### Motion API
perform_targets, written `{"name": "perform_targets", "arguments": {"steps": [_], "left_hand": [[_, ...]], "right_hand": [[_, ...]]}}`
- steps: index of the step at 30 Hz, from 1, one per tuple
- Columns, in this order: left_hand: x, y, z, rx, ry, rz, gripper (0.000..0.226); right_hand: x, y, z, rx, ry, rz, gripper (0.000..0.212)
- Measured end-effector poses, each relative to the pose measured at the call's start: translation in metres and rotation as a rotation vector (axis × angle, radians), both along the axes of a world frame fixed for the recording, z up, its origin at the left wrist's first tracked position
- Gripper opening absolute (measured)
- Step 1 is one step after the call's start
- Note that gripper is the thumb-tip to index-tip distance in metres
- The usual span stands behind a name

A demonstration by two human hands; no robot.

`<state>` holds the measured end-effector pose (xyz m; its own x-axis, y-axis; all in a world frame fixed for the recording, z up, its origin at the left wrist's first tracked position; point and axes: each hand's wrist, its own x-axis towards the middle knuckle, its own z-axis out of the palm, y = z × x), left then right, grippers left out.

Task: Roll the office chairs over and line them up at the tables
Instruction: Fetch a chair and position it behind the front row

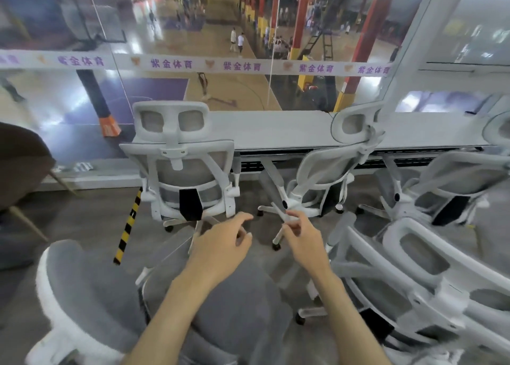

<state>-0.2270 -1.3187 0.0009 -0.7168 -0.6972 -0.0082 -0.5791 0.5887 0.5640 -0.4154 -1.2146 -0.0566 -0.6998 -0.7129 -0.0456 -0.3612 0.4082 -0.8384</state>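
Note:
A long white table [276, 130] runs along the glass wall. Three white mesh office chairs stand at it: one upright on the left [179, 168], a tilted one in the middle [323, 177], and one at the far right [452, 179]. Right below me is a grey chair seat [234, 309], and another white chair [414, 268] stands at my right. My left hand [220, 243] and my right hand [303, 237] hover in the air above the grey seat, fingers loosely curled, holding nothing.
A yellow-and-black striped strip [128, 226] lies on the floor left of the left chair. A grey-and-white chair part [69, 295] sits at lower left, a dark chair with wooden legs [19, 166] at far left. Glass overlooks a sports hall.

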Motion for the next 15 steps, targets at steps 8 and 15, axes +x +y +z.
{"name": "perform_targets", "arguments": {"steps": [8, 15], "left_hand": [[-0.149, 0.028, -0.009, 0.032, 0.086, 0.004, 0.022], [-0.227, 0.031, -0.015, -0.001, 0.077, -0.023, 0.020]], "right_hand": [[-0.126, 0.014, 0.023, -0.037, -0.045, 0.157, 0.023], [-0.226, 0.023, 0.075, -0.082, 0.029, 0.202, 0.018]]}}
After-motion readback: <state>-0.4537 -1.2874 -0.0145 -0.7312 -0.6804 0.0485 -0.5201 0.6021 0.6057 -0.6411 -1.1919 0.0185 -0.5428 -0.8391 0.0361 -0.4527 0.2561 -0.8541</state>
